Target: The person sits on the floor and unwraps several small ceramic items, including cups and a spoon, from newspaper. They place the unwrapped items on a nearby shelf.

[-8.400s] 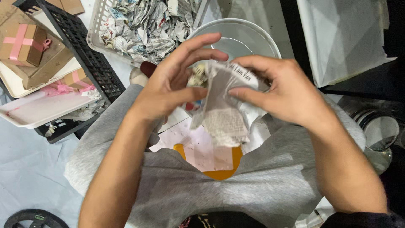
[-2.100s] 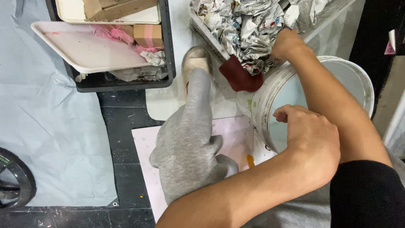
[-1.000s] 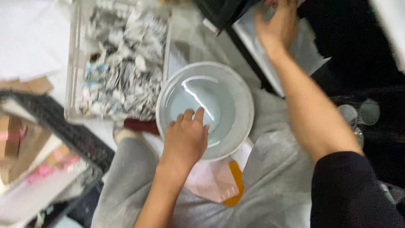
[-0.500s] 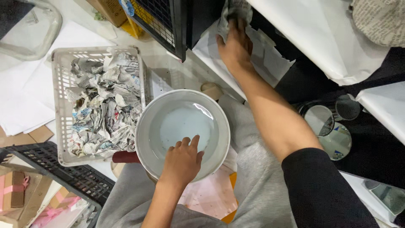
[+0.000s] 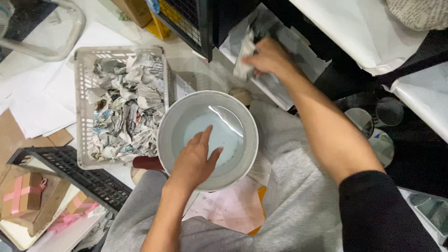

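Pale plastic bucket (image 5: 164,140): round and smooth-walled, at the centre of the frame between the person's grey-trousered knees; a shallow pool of cloudy, glossy liquid lies in its bottom.
Left hand (image 5: 193,161): hangs over the lower inside of the bucket, palm down, fingers loosely spread and thumb out; it holds nothing, and whether the fingertips touch the liquid I cannot tell.
Right hand (image 5: 268,58): reaches to the upper centre of the frame, fingers closed on a crumpled strip of newspaper (image 5: 246,58), soft and creased, blurred by motion.
Sheet under the right hand (image 5: 298,79): flat, pale, thin paper or plastic, lying on a dark surface.
Basket (image 5: 79,112): rectangular, off-white perforated plastic, just left of the bucket and touching its rim; heaped with torn, wrinkled newspaper scraps (image 5: 123,109).
Dark crate (image 5: 74,172): black gridded plastic, lower left of the frame.
Gift box (image 5: 23,196): brown card with a pink ribbon cross, bottom left corner.
Glass discs (image 5: 373,128): round, shiny, on the right side.
Pink paper (image 5: 231,210): flat and speckled, under the bucket at bottom centre.
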